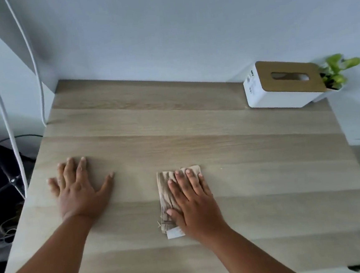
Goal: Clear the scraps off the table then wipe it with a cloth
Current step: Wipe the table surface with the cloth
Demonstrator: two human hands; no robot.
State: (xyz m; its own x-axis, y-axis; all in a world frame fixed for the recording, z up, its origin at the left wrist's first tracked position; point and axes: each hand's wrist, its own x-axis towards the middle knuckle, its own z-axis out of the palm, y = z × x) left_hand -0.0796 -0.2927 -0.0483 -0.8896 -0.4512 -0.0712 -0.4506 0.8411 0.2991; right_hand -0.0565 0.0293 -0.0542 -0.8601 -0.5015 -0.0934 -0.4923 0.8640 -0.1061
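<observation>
I note one folded beige cloth [169,194] on the tabletop [252,151], near the front centre, pressed flat under my right hand [195,207]. My left hand [79,193] lies spread, holding nothing. One tissue box [283,86]; its label is unreadable.

There is one camera, worn on the person's head. It looks forward and down, from close above the near edge of the table [173,123]. The wide lens bends the edges. Both arms come in from the bottom, at 6 o'clock. The wall [187,27] fills the top, at 12 o'clock. The tissue box [283,83] sits far off at 2 o'clock. No second view shares the scene.
</observation>
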